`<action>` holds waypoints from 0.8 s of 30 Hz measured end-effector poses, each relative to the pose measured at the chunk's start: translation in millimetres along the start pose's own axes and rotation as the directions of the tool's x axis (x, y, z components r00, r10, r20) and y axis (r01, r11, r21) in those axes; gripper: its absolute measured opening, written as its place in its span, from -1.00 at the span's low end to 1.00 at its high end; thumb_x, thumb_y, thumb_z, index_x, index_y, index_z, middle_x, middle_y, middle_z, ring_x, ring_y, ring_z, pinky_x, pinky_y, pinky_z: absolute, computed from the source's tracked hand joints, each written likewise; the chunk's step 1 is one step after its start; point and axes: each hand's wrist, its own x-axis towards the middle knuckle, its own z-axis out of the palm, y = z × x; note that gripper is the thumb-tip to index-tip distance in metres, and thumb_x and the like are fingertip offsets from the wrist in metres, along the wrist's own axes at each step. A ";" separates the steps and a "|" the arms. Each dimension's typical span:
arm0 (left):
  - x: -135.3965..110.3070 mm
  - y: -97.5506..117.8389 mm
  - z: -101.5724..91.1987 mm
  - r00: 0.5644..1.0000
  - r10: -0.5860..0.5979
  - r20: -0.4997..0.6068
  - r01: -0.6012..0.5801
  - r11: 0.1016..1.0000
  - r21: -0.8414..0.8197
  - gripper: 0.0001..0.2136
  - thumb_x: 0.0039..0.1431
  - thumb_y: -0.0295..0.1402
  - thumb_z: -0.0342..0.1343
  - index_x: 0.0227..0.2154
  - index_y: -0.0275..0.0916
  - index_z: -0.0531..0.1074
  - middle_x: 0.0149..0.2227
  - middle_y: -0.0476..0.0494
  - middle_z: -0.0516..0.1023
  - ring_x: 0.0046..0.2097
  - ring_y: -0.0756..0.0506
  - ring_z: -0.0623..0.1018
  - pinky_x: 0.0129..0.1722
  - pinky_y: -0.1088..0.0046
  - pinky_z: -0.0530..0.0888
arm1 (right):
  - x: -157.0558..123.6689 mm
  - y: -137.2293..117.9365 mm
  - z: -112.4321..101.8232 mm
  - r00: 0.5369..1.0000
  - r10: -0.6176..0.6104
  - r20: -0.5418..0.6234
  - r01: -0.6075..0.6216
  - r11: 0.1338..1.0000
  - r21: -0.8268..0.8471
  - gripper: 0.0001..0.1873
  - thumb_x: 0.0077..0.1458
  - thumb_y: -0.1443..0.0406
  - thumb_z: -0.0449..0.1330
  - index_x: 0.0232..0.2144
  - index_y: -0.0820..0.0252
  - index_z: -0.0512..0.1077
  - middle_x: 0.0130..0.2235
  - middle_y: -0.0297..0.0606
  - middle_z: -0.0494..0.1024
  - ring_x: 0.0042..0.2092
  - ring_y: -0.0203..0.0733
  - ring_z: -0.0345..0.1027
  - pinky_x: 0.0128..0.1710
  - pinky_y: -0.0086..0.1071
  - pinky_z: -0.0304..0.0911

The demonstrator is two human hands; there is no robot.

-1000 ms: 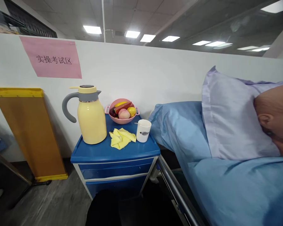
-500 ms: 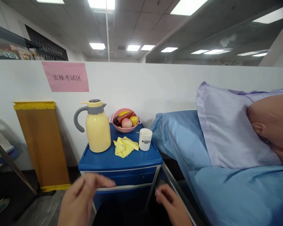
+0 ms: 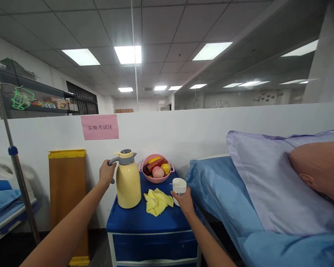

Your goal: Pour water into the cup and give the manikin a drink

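The yellow, grey-handled jug point(image 3: 128, 187) is gripped by the left hand point(image 3: 107, 172), fingers curled; the white cylindrical mug point(image 3: 179, 184) by the right hand point(image 3: 186, 202), fingers half-open; upright steadiness seems needed next.

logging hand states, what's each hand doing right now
Left hand: closed on the gray handle of the yellow thermos jug.
Right hand: holding the white mug.

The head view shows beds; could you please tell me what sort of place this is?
Probably a nursing-training room: the pink sign reads "practical exam area" in Chinese, and what looks like a manikin lies on a bed beside a blue cabinet.
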 end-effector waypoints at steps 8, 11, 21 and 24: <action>11.8 31.9 -1.6 0.993 0.090 0.070 -0.103 0.974 0.203 -0.79 0.12 -0.15 0.00 -0.43 -0.19 0.31 -0.43 -0.11 0.50 -0.34 -0.18 0.51 -0.42 0.33 0.37 | -53.8 -54.2 -0.1 0.991 -0.039 0.125 0.023 0.991 0.132 -0.37 -0.20 0.13 0.36 -0.08 0.22 0.30 -0.16 -0.15 0.54 -0.15 -0.05 0.44 -0.10 -0.19 0.33; 5.5 61.6 0.9 0.978 0.172 0.120 -0.200 0.937 0.285 -0.80 0.10 -0.16 0.01 -0.39 -0.18 0.35 -0.37 -0.16 0.53 -0.29 -0.22 0.52 -0.40 0.33 0.35 | -76.3 -80.3 2.1 0.980 -0.067 0.185 0.035 0.985 0.169 -0.35 -0.23 0.15 0.39 -0.07 0.23 0.32 -0.17 -0.20 0.55 -0.17 -0.09 0.43 -0.12 -0.22 0.33; -40.0 166.7 -42.3 0.762 0.484 0.430 -0.642 0.653 0.401 -0.78 0.07 -0.16 0.01 -0.50 -0.17 0.42 -0.45 -0.21 0.51 -0.29 -0.24 0.52 -0.38 0.34 0.27 | -145.4 -137.2 -13.2 0.973 -0.101 0.209 0.047 0.968 0.248 -0.29 -0.29 0.27 0.40 -0.01 0.16 0.32 -0.13 -0.27 0.53 -0.13 -0.09 0.39 -0.09 -0.24 0.28; -60.6 196.7 -58.3 0.634 0.548 0.546 -0.772 0.485 0.411 -0.68 0.13 -0.08 -0.04 -0.52 -0.19 0.43 -0.48 -0.21 0.48 -0.30 -0.22 0.52 -0.37 0.35 0.27 | -168.5 -153.2 -23.7 0.977 -0.089 0.192 0.038 0.967 0.252 -0.32 -0.25 0.26 0.39 -0.02 0.16 0.30 -0.12 -0.26 0.52 -0.13 -0.10 0.38 -0.07 -0.24 0.27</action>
